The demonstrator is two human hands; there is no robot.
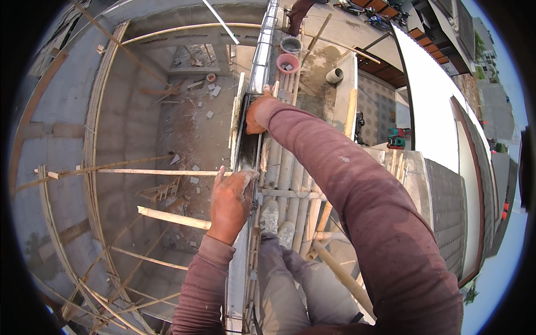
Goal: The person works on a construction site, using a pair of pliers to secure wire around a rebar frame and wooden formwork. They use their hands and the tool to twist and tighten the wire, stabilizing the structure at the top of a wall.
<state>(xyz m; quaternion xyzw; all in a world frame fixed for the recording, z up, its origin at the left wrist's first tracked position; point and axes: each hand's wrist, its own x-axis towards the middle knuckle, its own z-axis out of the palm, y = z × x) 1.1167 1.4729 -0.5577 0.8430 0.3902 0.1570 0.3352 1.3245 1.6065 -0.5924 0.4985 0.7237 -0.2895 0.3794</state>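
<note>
A narrow wall top [237, 279] runs away from me, edged with boards. Set along it is a long dark board-like piece [249, 151], whose exact kind I cannot make out. My right hand [258, 114] reaches across to its far part, fingers curled over it and thumb pointing forward. At its near end is my left hand [230, 202], fingers bent over the edge and thumb standing apart; what lies under those fingers is hidden. Beyond my right hand, a steel bar cage [264, 47] continues along the wall line.
My shoes [269, 216] stand on a bamboo pole platform [286, 167] right of the wall. Farther along it are a pink bucket [287, 63] and a grey bucket [291, 44]. Left of the wall drops a room with a rubble-strewn floor [190, 134]. Bamboo poles [173, 218] cross there.
</note>
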